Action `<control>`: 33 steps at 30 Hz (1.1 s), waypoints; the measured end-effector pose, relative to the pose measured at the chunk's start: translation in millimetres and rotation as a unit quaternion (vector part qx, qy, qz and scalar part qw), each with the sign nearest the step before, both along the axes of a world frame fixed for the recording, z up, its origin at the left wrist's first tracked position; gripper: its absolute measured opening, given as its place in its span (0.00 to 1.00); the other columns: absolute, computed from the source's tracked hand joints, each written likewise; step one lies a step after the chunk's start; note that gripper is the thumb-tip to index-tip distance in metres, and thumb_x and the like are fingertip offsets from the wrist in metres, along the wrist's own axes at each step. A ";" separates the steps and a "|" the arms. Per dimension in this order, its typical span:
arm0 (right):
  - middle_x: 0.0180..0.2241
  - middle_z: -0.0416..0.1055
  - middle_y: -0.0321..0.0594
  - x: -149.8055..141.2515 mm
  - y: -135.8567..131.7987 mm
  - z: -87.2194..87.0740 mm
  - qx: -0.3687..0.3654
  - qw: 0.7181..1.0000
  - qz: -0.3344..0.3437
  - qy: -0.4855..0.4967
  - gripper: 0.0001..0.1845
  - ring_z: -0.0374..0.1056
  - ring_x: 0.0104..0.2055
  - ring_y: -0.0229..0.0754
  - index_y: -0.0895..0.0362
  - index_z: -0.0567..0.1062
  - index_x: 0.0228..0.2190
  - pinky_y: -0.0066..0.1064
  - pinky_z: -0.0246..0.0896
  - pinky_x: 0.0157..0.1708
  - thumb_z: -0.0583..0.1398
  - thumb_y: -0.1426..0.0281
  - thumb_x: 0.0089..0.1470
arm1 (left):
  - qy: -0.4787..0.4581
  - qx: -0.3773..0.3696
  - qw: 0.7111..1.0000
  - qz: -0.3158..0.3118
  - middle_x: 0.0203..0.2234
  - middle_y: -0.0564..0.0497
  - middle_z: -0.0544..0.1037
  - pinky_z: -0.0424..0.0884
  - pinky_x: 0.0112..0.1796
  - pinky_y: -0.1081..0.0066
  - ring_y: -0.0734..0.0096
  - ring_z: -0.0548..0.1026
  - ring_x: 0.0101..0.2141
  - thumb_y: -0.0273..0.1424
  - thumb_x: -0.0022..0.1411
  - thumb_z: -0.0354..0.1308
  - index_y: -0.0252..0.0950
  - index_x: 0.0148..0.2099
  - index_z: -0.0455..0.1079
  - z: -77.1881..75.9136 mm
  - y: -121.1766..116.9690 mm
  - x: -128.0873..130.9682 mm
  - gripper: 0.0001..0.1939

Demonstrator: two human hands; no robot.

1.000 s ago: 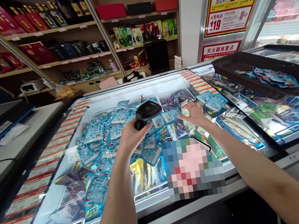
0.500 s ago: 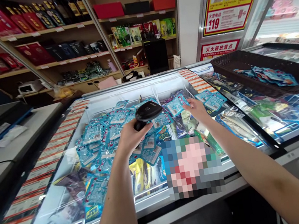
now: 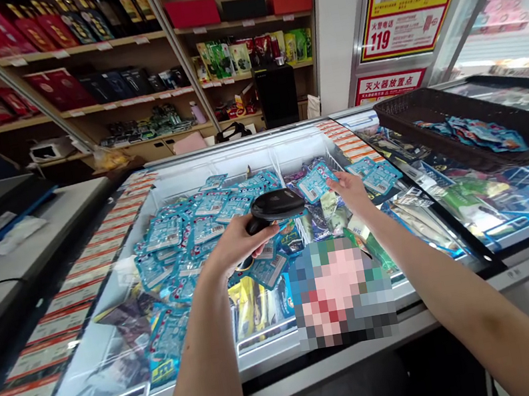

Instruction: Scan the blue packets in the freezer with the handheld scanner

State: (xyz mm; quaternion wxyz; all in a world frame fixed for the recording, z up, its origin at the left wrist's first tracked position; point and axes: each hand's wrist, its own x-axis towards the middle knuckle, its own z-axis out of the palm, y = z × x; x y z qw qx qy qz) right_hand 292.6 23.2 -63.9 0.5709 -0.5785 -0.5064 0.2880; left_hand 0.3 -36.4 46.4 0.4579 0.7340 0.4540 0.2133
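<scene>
My left hand [image 3: 239,246] is wrapped round the grip of a black barcode scanner [image 3: 276,205], held over an open chest freezer [image 3: 218,162]. The scanner's head points right, toward a light blue packet [image 3: 313,183] that my right hand [image 3: 351,189] holds up by its edge, just beyond the scanner. Below both hands the freezer holds a heap of several like blue packets [image 3: 169,234] on the left and darker mixed packets [image 3: 333,213] on the right.
A dark wicker basket [image 3: 412,112] with blue packets stands on the glass lid at the right. A grey counter [image 3: 41,228] lies to the left. Shelves of boxed goods [image 3: 88,85] fill the back wall. A blurred patch covers the freezer's front middle.
My right hand has picked a blue packet out of the freezer and lifted it in front of the scanner. My left hand has moved the scanner a little to the right.
</scene>
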 end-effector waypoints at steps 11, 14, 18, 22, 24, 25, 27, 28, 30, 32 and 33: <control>0.19 0.66 0.34 -2.4 -4.3 8.1 -0.004 1.000 -0.007 -0.030 0.20 0.68 0.29 0.47 0.55 0.74 0.32 0.36 0.62 0.31 0.60 0.52 0.46 | 0.029 0.006 1.000 0.004 0.15 0.54 0.68 0.61 0.20 0.73 0.74 0.67 0.17 0.45 0.55 0.58 0.35 0.32 0.68 -3.2 4.5 0.5 0.17; 0.19 0.64 0.34 -2.6 -3.5 5.4 -0.006 1.000 -0.007 -0.026 0.20 0.69 0.29 0.47 0.54 0.73 0.31 0.36 0.62 0.31 0.59 0.51 0.46 | 0.023 0.005 1.000 0.012 0.15 0.54 0.69 0.61 0.20 0.73 0.73 0.67 0.16 0.45 0.53 0.59 0.35 0.31 0.68 -3.4 4.2 2.0 0.17; 0.18 0.62 0.33 -1.8 -1.8 1.7 -0.002 1.000 -0.002 -0.019 0.21 0.70 0.29 0.47 0.55 0.73 0.33 0.34 0.61 0.31 0.59 0.51 0.46 | 0.005 0.004 0.999 0.036 0.14 0.54 0.68 0.60 0.20 0.73 0.73 0.66 0.16 0.45 0.52 0.60 0.35 0.31 0.68 -2.8 1.9 3.6 0.17; 0.19 0.60 0.32 9.5 -0.7 3.3 -0.004 0.998 -0.046 -0.046 0.25 0.69 0.28 0.46 0.58 0.73 0.39 0.35 0.62 0.30 0.57 0.51 0.48 | -0.014 0.031 0.997 0.076 0.14 0.55 0.67 0.58 0.20 0.74 0.75 0.64 0.16 0.46 0.53 0.59 0.34 0.34 0.68 -5.4 3.3 0.6 0.18; 0.22 0.64 0.36 20.6 -2.6 7.9 -0.006 0.993 -0.088 -0.081 0.28 0.68 0.28 0.46 0.59 0.72 0.44 0.37 0.63 0.31 0.57 0.52 0.49 | -0.024 0.043 0.993 0.104 0.14 0.55 0.67 0.58 0.20 0.74 0.75 0.64 0.16 0.46 0.53 0.59 0.35 0.35 0.68 -8.2 5.6 -2.6 0.18; 0.25 0.67 0.39 27.0 -4.5 11.0 -0.007 0.988 -0.109 -0.104 0.28 0.68 0.29 0.47 0.60 0.71 0.46 0.39 0.63 0.33 0.57 0.53 0.49 | -0.030 0.046 0.992 0.116 0.14 0.55 0.67 0.58 0.20 0.74 0.75 0.64 0.16 0.46 0.53 0.59 0.35 0.34 0.68 -9.7 6.9 -4.2 0.18; 0.31 0.71 0.45 40.2 -10.1 18.3 -0.015 0.970 -0.162 -0.182 0.26 0.68 0.33 0.49 0.59 0.70 0.47 0.42 0.62 0.38 0.55 0.56 0.52 | -0.041 0.051 0.989 0.134 0.14 0.55 0.67 0.58 0.20 0.74 0.75 0.64 0.16 0.46 0.53 0.58 0.35 0.33 0.67 -12.3 9.3 -7.0 0.18; 0.33 0.72 0.46 46.7 -13.4 22.0 -0.024 0.958 -0.181 -0.219 0.25 0.68 0.36 0.51 0.59 0.70 0.48 0.43 0.61 0.40 0.54 0.58 0.53 | -0.045 0.053 0.988 0.138 0.14 0.55 0.67 0.57 0.19 0.74 0.75 0.64 0.16 0.46 0.53 0.58 0.35 0.31 0.66 -13.1 10.2 -7.9 0.17; 0.35 0.73 0.48 58.5 -19.9 28.0 -0.052 0.938 -0.209 -0.270 0.23 0.68 0.38 0.53 0.59 0.69 0.49 0.44 0.60 0.42 0.53 0.61 0.54 | -0.051 0.058 0.987 0.142 0.13 0.55 0.67 0.57 0.19 0.74 0.75 0.64 0.16 0.45 0.54 0.58 0.35 0.30 0.65 -13.5 11.4 -8.7 0.17; 0.36 0.73 0.50 68.3 -24.8 31.2 -0.081 0.922 -0.237 -0.294 0.22 0.68 0.40 0.54 0.58 0.69 0.50 0.45 0.59 0.43 0.51 0.64 0.55 | -0.057 0.059 0.985 0.149 0.13 0.55 0.66 0.56 0.19 0.74 0.76 0.63 0.16 0.45 0.54 0.58 0.35 0.30 0.64 -12.3 11.7 -8.4 0.17; 0.36 0.73 0.51 72.1 -26.3 31.6 -0.091 0.915 -0.251 -0.303 0.22 0.67 0.41 0.55 0.59 0.69 0.50 0.45 0.59 0.43 0.51 0.64 0.56 | -0.060 0.058 0.984 0.155 0.13 0.55 0.66 0.56 0.19 0.74 0.76 0.63 0.15 0.44 0.53 0.59 0.35 0.30 0.64 -11.4 11.6 -8.0 0.17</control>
